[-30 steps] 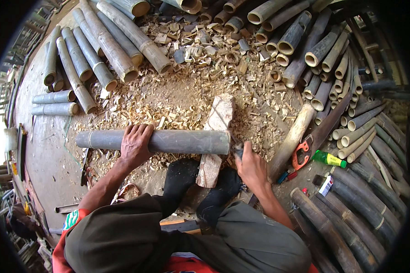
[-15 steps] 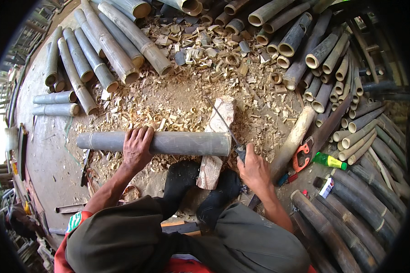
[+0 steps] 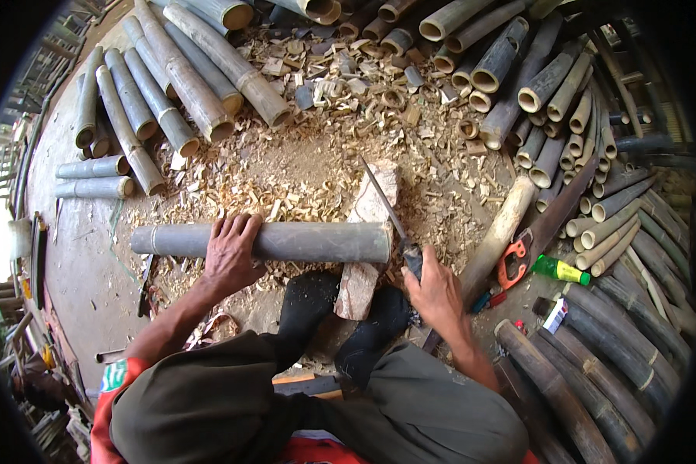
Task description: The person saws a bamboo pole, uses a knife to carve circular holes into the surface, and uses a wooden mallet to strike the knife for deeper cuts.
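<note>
Across the front of my legs lies a thick grey bamboo tube (image 3: 317, 242), held level. My left hand (image 3: 230, 249) is wrapped over it left of its middle. Under its right part runs a pale, rough block (image 3: 357, 291) that slants away from me between my feet. My right hand (image 3: 435, 286) grips the dark handle of a long, narrow-bladed knife (image 3: 387, 203). The blade points up and away to the left, close to the tube's right end; whether it touches the rim I cannot tell.
Wood shavings (image 3: 301, 166) cover the ground ahead. Bamboo tubes (image 3: 197, 77) lie in piles at the far left, far right and near right (image 3: 549, 379). To my right are an orange-handled saw (image 3: 512, 263), a pale pole (image 3: 506, 216) and a green bottle (image 3: 561, 270).
The knife blade has turned a little and its tip has shifted slightly right. My left hand has moved a touch leftward on the bamboo tube, which stays nearly in place.
</note>
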The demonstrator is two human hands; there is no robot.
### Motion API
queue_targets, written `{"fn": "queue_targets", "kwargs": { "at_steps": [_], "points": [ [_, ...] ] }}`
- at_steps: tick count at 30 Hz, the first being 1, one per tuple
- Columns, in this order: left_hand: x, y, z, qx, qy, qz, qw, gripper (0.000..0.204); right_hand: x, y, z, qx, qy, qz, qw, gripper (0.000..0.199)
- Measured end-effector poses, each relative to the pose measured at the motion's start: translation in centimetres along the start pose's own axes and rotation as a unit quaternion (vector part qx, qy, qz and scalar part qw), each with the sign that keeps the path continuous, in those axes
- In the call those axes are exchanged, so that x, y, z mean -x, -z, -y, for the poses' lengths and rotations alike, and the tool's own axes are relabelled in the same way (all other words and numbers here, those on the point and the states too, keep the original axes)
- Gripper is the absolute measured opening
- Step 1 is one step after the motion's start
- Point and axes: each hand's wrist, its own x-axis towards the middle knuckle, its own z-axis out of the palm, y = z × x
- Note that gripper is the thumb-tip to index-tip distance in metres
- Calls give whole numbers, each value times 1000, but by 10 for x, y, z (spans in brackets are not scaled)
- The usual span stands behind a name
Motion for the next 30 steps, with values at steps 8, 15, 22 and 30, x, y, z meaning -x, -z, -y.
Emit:
{"fn": "queue_targets", "kwargs": {
  "at_steps": [8, 15, 22, 30],
  "points": [
    [-17, -3, 5, 8, 13, 41, 999, 72, 13, 14, 23, -152, 216, -250, 932, 31],
    [-2, -18, 7, 5, 11, -24, 1000, 72, 4, 10, 6, -15, -11, 25, 1000, 38],
    [3, -25, 3, -33, -5, -94, 995, 68, 12, -11, 7, -116, 117, -150, 975, 32],
    [-1, 16, 36, -25, 14, 81, 996, 102, 20, -18, -2, -144, -30, -56, 988, 39]
  ]
}}
